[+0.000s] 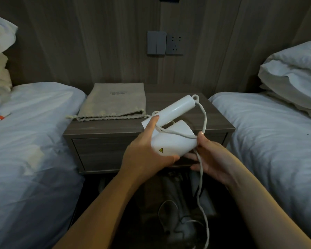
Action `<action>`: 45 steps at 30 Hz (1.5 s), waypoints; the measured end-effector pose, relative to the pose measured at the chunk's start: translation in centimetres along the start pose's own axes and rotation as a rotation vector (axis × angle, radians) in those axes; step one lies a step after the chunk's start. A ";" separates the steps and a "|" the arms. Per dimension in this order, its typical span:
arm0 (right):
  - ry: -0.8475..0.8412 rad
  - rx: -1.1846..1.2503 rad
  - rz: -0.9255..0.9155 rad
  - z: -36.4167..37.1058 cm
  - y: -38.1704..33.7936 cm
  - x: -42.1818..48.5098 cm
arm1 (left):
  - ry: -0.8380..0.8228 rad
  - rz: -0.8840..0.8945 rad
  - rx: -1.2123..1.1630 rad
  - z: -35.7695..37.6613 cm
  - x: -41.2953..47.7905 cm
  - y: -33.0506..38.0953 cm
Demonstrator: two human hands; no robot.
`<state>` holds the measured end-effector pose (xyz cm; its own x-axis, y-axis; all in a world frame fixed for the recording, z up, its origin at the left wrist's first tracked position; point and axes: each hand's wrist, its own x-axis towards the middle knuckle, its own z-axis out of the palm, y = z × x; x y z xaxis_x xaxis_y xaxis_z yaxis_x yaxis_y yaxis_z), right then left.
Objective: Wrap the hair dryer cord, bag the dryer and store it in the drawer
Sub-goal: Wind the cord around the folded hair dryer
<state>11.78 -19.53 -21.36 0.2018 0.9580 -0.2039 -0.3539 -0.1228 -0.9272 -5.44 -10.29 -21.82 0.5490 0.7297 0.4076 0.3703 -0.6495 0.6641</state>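
Between the beds [34,141], before the closed drawer [104,150], your left grip [144,157] clasps the white dryer [171,142] by its barrel; your right grip [214,159] pinches the cord [205,117] at the barrel's end, thumb on top.

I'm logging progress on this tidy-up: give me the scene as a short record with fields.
dryer: white hair dryer, held in left hand
cord: one strand across the dryer, pinched by right hand, rest hangs floorward
bag: flat on nightstand, dryer not in it
drawer: shut
stage: cord wrapping
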 end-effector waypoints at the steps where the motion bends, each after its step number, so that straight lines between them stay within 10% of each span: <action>1: 0.085 -0.150 -0.008 0.3 0.0 0.0 | 0.020 0.011 0.019 0.2 0.0 -0.1; 11: 0.292 -0.997 -0.075 2.9 -1.1 -1.2 | 0.133 0.082 0.220 -0.2 0.2 0.3; 17: 0.039 -1.391 -0.032 3.7 -1.7 -2.2 | 0.154 0.042 0.373 -1.0 0.3 -0.4; 25: 0.160 -1.612 -0.744 3.6 -1.7 -3.4 | -0.046 0.208 0.488 -2.4 0.8 -1.0; 31: 0.631 -1.664 -0.764 2.8 -1.7 -2.9 | -0.227 0.319 0.570 -1.5 0.5 -1.0; 34: 0.412 -1.371 -0.442 2.4 -2.9 -3.2 | -0.235 0.354 0.593 -1.3 0.5 -1.5; 39: 0.020 -1.141 -0.412 0.2 -4.2 -3.7 | -0.255 0.396 0.572 -1.0 0.3 -1.9; 45: 0.530 -1.107 -0.540 -0.7 -3.5 -2.1 | -0.297 0.470 0.599 -0.3 -0.2 -0.3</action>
<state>13.28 -21.31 -17.92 0.4973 0.7684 0.4028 0.7514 -0.1493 -0.6428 -5.89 -10.15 -21.89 0.8912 0.3204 0.3211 0.3434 -0.9390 -0.0162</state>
